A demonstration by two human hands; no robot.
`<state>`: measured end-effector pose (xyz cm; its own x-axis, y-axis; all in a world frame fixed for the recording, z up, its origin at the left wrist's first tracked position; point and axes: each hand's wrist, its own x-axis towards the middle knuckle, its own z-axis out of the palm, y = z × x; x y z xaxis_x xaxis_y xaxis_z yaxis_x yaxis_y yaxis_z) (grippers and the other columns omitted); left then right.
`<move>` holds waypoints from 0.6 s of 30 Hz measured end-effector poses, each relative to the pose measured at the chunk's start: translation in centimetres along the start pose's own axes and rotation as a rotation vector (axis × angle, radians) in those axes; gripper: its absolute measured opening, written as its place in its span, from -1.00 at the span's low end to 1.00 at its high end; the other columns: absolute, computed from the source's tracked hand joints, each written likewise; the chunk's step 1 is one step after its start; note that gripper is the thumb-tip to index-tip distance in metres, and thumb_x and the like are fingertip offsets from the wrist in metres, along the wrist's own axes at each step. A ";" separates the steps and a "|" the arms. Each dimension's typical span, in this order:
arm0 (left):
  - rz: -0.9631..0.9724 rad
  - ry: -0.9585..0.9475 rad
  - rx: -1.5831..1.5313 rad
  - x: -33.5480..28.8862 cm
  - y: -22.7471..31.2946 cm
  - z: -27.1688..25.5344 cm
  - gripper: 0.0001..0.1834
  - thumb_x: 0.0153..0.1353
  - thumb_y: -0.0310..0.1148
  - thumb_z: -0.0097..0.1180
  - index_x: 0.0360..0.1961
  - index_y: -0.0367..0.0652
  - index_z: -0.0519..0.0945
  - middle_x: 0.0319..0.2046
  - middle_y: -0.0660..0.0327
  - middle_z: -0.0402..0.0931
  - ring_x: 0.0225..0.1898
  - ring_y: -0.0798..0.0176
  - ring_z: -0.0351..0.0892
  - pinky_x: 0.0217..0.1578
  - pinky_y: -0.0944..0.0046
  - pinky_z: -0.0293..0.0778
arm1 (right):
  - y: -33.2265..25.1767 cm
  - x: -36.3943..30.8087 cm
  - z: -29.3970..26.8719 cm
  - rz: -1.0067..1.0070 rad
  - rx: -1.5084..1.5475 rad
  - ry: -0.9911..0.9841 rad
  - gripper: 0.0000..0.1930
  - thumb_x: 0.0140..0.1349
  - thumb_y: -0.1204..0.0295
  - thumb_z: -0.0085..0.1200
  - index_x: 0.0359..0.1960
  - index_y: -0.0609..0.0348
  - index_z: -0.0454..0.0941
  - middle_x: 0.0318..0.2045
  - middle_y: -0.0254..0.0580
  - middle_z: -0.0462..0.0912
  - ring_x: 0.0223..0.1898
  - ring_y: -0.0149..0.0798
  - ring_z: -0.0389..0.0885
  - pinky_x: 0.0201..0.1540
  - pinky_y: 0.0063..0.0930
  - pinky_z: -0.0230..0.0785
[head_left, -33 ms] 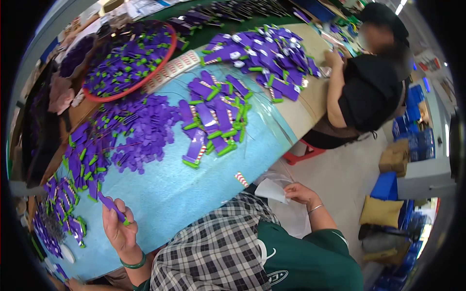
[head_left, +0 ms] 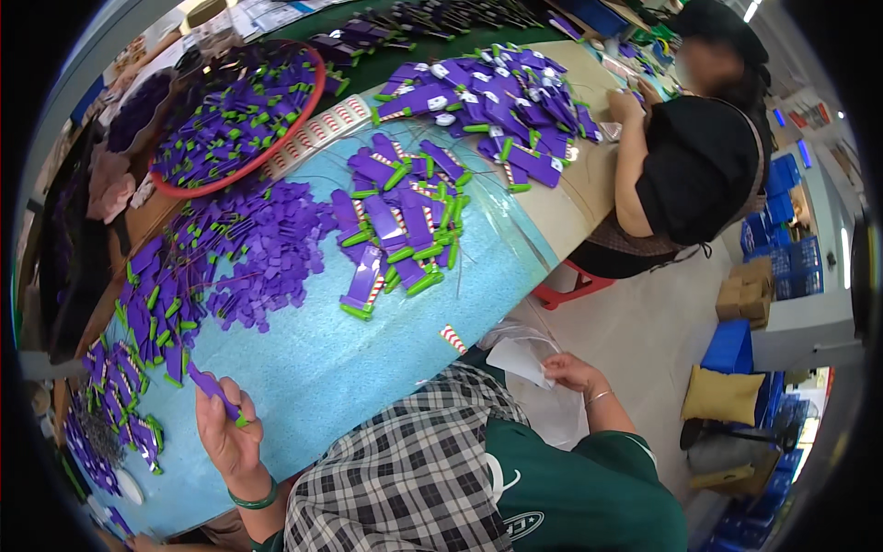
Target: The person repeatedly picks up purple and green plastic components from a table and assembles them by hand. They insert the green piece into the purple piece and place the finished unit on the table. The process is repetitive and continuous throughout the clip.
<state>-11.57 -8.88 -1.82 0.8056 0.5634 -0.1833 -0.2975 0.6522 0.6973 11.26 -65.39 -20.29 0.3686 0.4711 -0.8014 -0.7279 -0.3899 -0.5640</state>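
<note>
My left hand (head_left: 228, 432) is closed around a flat purple piece with a green end (head_left: 217, 397), raised over the left part of the table. Between the fingers of my right hand (head_left: 572, 372) is a white paper sheet (head_left: 521, 362), held past the table's front edge. Near that edge lies a red-and-white striped strip (head_left: 452, 339). Similar purple pieces with green ends and striped edges (head_left: 405, 221) are heaped mid-table. Left of them spreads a pile of plain purple pieces (head_left: 276, 248), with more green-ended pieces (head_left: 156, 304) beside my left hand.
A red-rimmed round basket (head_left: 317, 92) of purple-green pieces stands at the far left, next to a striped sticker sheet (head_left: 322, 129). Another heap (head_left: 497, 101) lies at the back. A co-worker (head_left: 690, 166) sits at the right near a red stool (head_left: 575, 283). Clear plastic (head_left: 556, 419) hangs below the sheet.
The view has shifted slightly. The co-worker's hands have moved a little, and a second hand now shows there. Both of my hands keep their hold on the purple piece and the paper sheet.
</note>
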 end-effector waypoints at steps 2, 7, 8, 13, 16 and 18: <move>-0.016 -0.022 0.019 1.0 -0.8 1.3 -0.74 0.32 -0.47 -0.07 0.01 -0.20 0.25 -0.36 0.17 0.30 -0.40 0.28 0.43 -0.67 0.42 0.44 | 6.9 -2.1 -2.2 0.167 0.014 0.240 -0.58 0.07 0.38 0.25 0.00 0.15 0.54 -0.29 -0.36 0.61 -0.30 -0.46 0.53 -0.30 -0.57 0.39; -0.082 -0.059 0.075 1.7 -1.7 1.4 -0.71 0.31 -0.43 -0.03 0.02 -0.21 0.28 -0.36 0.16 0.35 -0.30 0.26 0.46 -0.55 0.43 0.49 | 9.5 -2.7 1.4 0.318 -0.482 0.568 -0.43 0.02 0.25 0.30 0.10 0.13 0.48 -0.11 -0.25 0.60 -0.09 -0.34 0.52 -0.16 -0.41 0.44; -0.085 -0.032 0.089 1.7 -1.8 1.4 -0.71 0.31 -0.42 -0.01 0.01 -0.22 0.30 -0.36 0.17 0.37 -0.29 0.26 0.46 -0.53 0.42 0.50 | 8.0 -1.8 1.9 0.248 -0.743 0.521 -0.41 0.02 0.24 0.30 0.12 0.14 0.46 -0.06 -0.21 0.59 -0.05 -0.32 0.53 -0.11 -0.39 0.44; -0.108 0.035 0.062 1.9 -1.7 0.8 -0.75 0.29 -0.37 0.03 -0.05 -0.22 0.40 -0.37 0.20 0.45 -0.26 0.20 0.50 -0.41 0.29 0.53 | -15.7 -0.7 9.3 -0.227 -0.616 -0.310 -0.62 0.14 0.37 0.21 -0.01 0.25 0.56 -0.09 -0.12 0.65 -0.05 -0.30 0.60 -0.05 -0.42 0.46; -0.112 0.105 0.074 2.1 -2.1 1.2 -0.76 0.26 -0.38 0.05 -0.08 -0.22 0.44 -0.38 0.20 0.48 -0.27 0.18 0.53 -0.39 0.23 0.52 | -29.3 -2.0 17.2 -0.704 -0.620 -0.696 -0.79 0.21 0.45 0.13 -0.17 0.30 0.64 -0.23 -0.16 0.70 -0.17 -0.31 0.65 -0.07 -0.45 0.46; -0.120 0.140 0.063 2.0 -2.3 1.5 -0.77 0.25 -0.40 0.05 -0.09 -0.22 0.45 -0.39 0.20 0.49 -0.27 0.17 0.53 -0.37 0.21 0.51 | -35.9 -0.2 22.5 -0.920 -0.865 -0.568 -0.80 0.19 0.42 0.13 -0.20 0.25 0.65 -0.23 -0.13 0.70 -0.19 -0.26 0.67 -0.10 -0.43 0.47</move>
<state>-8.51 -9.95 -2.74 0.7528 0.5514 -0.3595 -0.1675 0.6886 0.7055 24.27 -33.68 4.63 0.0804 0.9967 -0.0052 0.3092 -0.0299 -0.9505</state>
